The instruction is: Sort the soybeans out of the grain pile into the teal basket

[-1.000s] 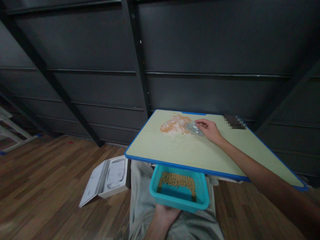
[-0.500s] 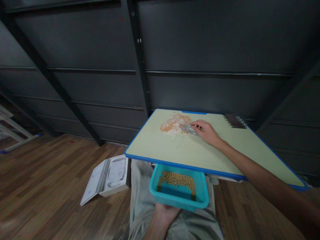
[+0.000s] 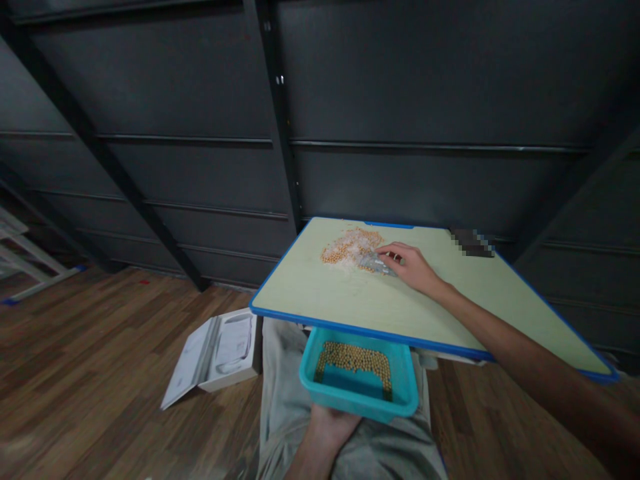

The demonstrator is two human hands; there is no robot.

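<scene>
My left hand (image 3: 333,427) grips the near underside of a turquoise plastic basin (image 3: 357,403), its fingers hidden beneath it. Round tan beans (image 3: 355,358) lie in the basin, mostly along its far side. On the table, my right hand (image 3: 410,265) pinches a thin, greyish, flat piece (image 3: 374,262) that looks partly see-through; its exact kind is unclear. The piece rests low against the right edge of a loose heap of beans mixed with white grains (image 3: 347,247). A few beans sit beside the flat piece.
The pale table (image 3: 310,287) has a blue edge, with the basin just below its front side over my lap. A dark, blurred-out object (image 3: 471,243) lies at the back right. An opened white box (image 3: 233,347) stands on the wooden floor. A dark panelled wall (image 3: 440,87) rises behind.
My right hand has shifted slightly left and tilted the flat piece, which shows more of its grey face near the heap's right edge. The left hand and basin have stayed put.
</scene>
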